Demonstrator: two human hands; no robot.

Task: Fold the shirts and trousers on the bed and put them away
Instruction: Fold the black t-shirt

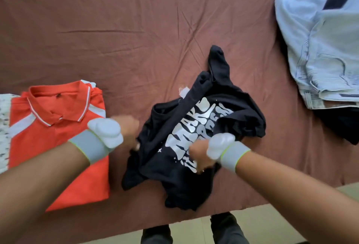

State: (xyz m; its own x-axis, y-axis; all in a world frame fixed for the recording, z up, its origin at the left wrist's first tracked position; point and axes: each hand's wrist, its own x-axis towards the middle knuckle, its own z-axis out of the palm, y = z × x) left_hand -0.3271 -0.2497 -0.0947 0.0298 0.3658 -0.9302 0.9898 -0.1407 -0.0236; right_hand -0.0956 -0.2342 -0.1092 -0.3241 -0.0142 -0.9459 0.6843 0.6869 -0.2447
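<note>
Black soft cloth is bunched up in both hands. The left hand (126, 133) has its fingers curled round one edge of the crumpled black T-shirt with big silver letters (196, 140), though that hand is blurry. The right hand (202, 156) pinches the shirt's front, right on the shiny print. Both wrists wear grey bands with puffy white pads.

I think this is the very start of folding this shirt. It is still a messy lump, with one sleeve poking away from the person. The next move likely needs both hands to lift and shake it, then lay it flat and smooth on the wrinkled reddish-brown bed sheet (116, 29) before any fold. The cloth looks thin and floppy, so it will sag and twist if held by one spot only.

Just left of the black shirt lies a neatly folded orange polo shirt with white stripes and a stiff collar (58, 136), resting on something white with small dark marks. Far to the right of the black shirt sits a heap of pale blue denim trousers (318, 59), thick and stiff, not yet folded, with dark cloth tucked in it.
</note>
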